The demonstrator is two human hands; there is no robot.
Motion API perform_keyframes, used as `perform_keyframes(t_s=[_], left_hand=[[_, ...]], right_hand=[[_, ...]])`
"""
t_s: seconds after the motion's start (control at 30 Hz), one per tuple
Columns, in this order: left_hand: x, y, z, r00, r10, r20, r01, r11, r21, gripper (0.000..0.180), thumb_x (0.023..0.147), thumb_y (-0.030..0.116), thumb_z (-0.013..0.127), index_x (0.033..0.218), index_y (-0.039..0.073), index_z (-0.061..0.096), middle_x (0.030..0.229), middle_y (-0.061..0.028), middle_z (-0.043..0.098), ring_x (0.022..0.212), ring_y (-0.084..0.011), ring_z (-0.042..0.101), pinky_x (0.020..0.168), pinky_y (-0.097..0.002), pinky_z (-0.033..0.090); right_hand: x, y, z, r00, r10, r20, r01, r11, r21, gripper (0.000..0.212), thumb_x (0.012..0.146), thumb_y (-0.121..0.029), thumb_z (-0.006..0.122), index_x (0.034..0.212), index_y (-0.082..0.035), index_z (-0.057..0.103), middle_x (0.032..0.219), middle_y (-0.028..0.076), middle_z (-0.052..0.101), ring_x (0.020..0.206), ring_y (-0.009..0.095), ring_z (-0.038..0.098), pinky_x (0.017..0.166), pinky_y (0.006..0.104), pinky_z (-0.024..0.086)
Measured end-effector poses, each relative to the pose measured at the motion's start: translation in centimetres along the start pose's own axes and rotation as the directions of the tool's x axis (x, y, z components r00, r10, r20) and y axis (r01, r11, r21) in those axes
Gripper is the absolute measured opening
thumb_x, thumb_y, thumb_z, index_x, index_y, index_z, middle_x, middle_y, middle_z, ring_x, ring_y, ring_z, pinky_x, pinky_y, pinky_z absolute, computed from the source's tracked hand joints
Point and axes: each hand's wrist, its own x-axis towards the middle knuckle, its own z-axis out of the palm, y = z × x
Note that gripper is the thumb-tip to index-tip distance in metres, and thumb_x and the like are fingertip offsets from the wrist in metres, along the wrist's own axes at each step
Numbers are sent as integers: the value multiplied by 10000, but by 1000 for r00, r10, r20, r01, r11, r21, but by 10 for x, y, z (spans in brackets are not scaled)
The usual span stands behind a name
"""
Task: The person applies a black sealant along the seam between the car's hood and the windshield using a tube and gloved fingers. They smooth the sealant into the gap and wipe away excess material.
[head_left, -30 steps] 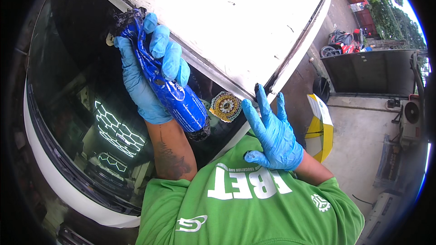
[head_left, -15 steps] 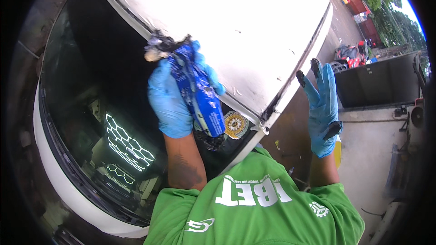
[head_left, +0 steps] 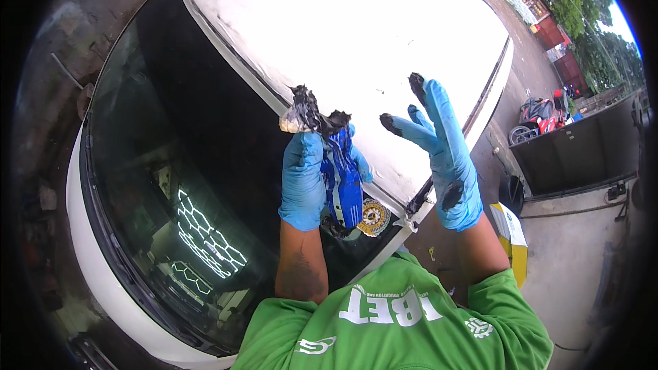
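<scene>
My left hand [head_left: 301, 185], in a blue glove, is shut on a blue sealant pouch [head_left: 345, 178] held upright over the top edge of a car's windshield [head_left: 171, 164]. A clump of black sealant and crumpled wrapping [head_left: 308, 113] sits at the pouch's upper end. My right hand [head_left: 445, 157], also gloved in blue, is raised beside it over the white car roof [head_left: 356, 34]. Its fingers are spread, with black smears on the tips and the palm, and it holds nothing. A gap separates the two hands.
A round sticker [head_left: 373, 218] sits in the windshield's upper corner below the pouch. To the right are a yellow post [head_left: 510, 233], a dark metal gate [head_left: 576, 151] and a parked red motorbike [head_left: 538, 115]. Brick paving lies at the upper left.
My left hand has carried the pouch rightward and turned it more upright. My right hand has risen from near my chest and now stands spread over the roof edge.
</scene>
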Motion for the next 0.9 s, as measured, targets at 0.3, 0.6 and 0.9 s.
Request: perform_keyframes(t_s=[0.3, 0.6, 0.9], left_hand=[[-6, 4, -6, 991, 127, 28, -127, 992, -9, 475, 913, 423, 624, 1096, -13, 589, 790, -130, 658, 607, -233, 654, 559, -352, 555], [-2, 11, 4, 974, 215, -77, -205, 972, 115, 331, 984, 297, 550, 1136, 7, 601, 1007, -105, 666, 838, -190, 656, 752, -329, 538], [-1, 4, 3, 999, 43, -18, -41, 995, 95, 306, 991, 281, 535, 1090, 0, 609, 940, -108, 688, 756, -180, 679, 671, -308, 582]], right_hand=[[62, -5, 16, 931, -246, 270, 219, 968, 125, 890, 926, -565, 461, 1504, 41, 164, 1565, 236, 156, 1428, 356, 254, 1047, 496, 394], [78, -9, 24, 889, -248, 384, 264, 964, 13, 859, 913, -518, 484, 1503, 36, 195, 1515, 265, 265, 1363, 371, 347, 1013, 440, 416], [84, -15, 14, 923, -191, 333, 197, 980, 18, 875, 908, -549, 450, 1500, 44, 198, 1336, 268, 447, 1062, 333, 537, 868, 388, 493]])
